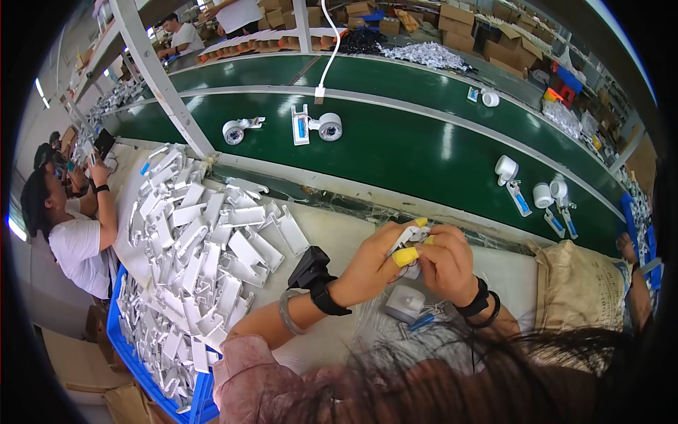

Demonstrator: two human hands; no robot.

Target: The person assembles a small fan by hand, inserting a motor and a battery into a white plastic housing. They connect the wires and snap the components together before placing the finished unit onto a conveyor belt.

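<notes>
One white part [407, 238] — pinched between fingers of left hand [376, 256] and right hand [452, 263], neither nearer — long axis seems up-right from here, mostly covered.

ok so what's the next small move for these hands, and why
Probably steady the white piece with the left hand and adjust it with the right hand: the left pinches it, the right is close against it, its grip partly hidden, and the white housing lies unheld below.
</notes>
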